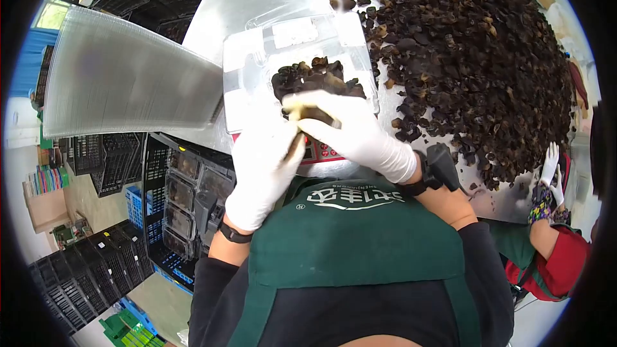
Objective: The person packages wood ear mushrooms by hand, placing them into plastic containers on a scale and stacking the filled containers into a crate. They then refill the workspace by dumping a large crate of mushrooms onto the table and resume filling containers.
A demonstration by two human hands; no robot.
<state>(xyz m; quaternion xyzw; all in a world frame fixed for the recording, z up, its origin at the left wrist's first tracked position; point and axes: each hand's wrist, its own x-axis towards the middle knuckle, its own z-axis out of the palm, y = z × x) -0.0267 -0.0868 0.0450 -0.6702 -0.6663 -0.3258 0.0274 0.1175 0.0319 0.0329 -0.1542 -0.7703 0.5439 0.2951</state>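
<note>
Dark brown wood ear mushrooms (308,78) lie in a heap on a scale (232,99), whose red panel with buttons shows partly below my hands. Both my hands wear white gloves and meet at the fingertips just over the near side of this heap. My left hand (265,164) is closed, with a brown piece of wood ear mushroom (294,153) showing between its fingers. Thumb and fingers of my right hand (352,130) are curled into a pinch at a small yellowish-brown piece beside the left fingertips. The fingertips are slightly blurred.
A large pile of wood ear mushrooms (475,58) covers the right of the metal table (222,3). Left stands a stack of clear plastic trays (122,77). Below it a black crate (154,202) holds filled clear boxes (182,196). A co-worker's gloved hands (551,166) are at right.
</note>
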